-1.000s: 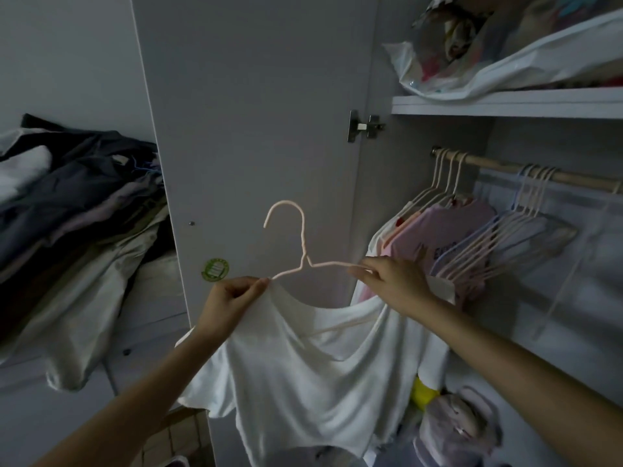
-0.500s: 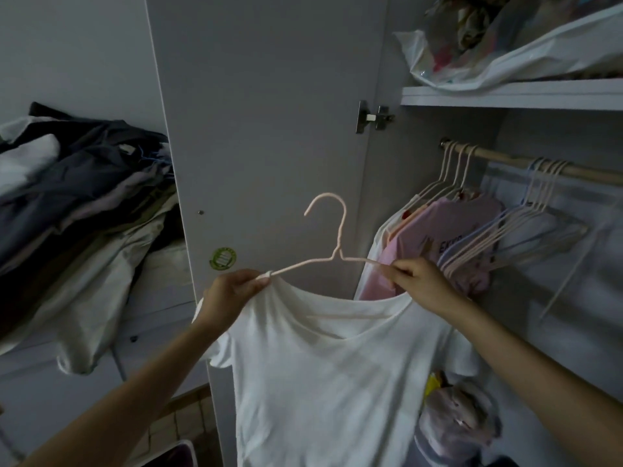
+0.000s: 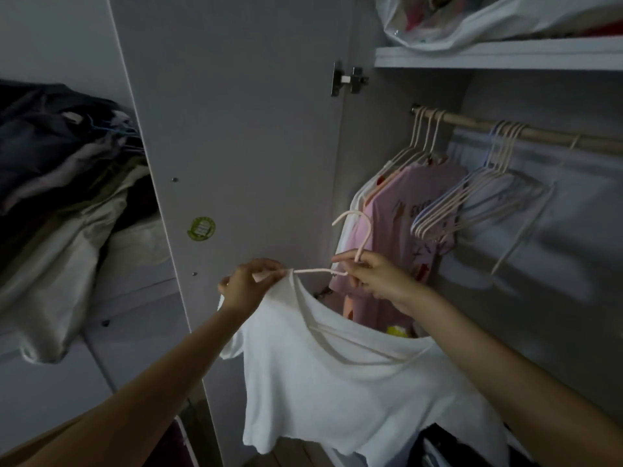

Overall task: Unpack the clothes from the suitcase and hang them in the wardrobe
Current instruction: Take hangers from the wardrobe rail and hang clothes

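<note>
Your left hand (image 3: 247, 284) pinches the shoulder of the white T-shirt (image 3: 340, 382) together with the end of the pale pink hanger (image 3: 354, 244), fingers curled tight over cloth and wire. Your right hand (image 3: 374, 278) grips the same hanger at the base of its hook, fingers wrapped around it — the hook curves up and to the left above your knuckles. The shirt hangs below both hands in front of the open wardrobe door (image 3: 236, 146), its neckline gaping, with the hanger's far arm showing as a ridge under the fabric. Just behind your right hand a pink printed shirt (image 3: 411, 203) hangs from the wooden rail (image 3: 546, 133), and a bunch of bare hangers (image 3: 472, 200) sits further along that rail. Above, a plastic bag (image 3: 472, 21) lies on the shelf (image 3: 505, 57). Off to your left sits a heap of dark and pale clothes (image 3: 60, 183), well apart from the wardrobe interior.
</note>
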